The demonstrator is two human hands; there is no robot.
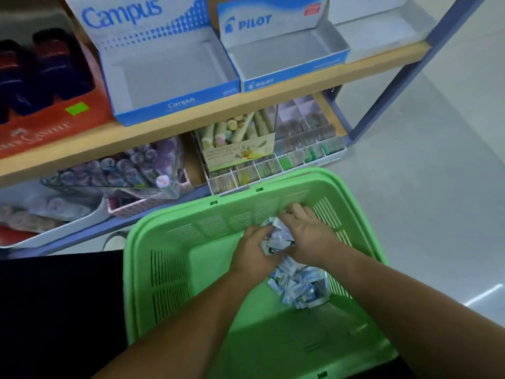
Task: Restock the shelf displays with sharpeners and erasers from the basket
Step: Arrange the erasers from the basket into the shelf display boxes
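Observation:
A green plastic basket [169,269] sits in front of me below the shelves. Both hands are inside it. My left hand [252,253] and my right hand [308,236] cup a bunch of small white-and-blue wrapped erasers [276,236] between them, fingers curled round the bunch. More wrapped erasers [299,285] lie loose on the basket floor under my right wrist. On the wooden shelf above stand a Campus display box [164,75] and a Pilot display box [284,58], both showing bare insides.
A red Faber-Castell box [41,116] stands at the shelf's left. The lower shelf holds a chalk box [237,138], a divided tray of small items [300,149] and a clear tub of purple items [131,168]. Pale floor [423,173] lies right of the shelf post.

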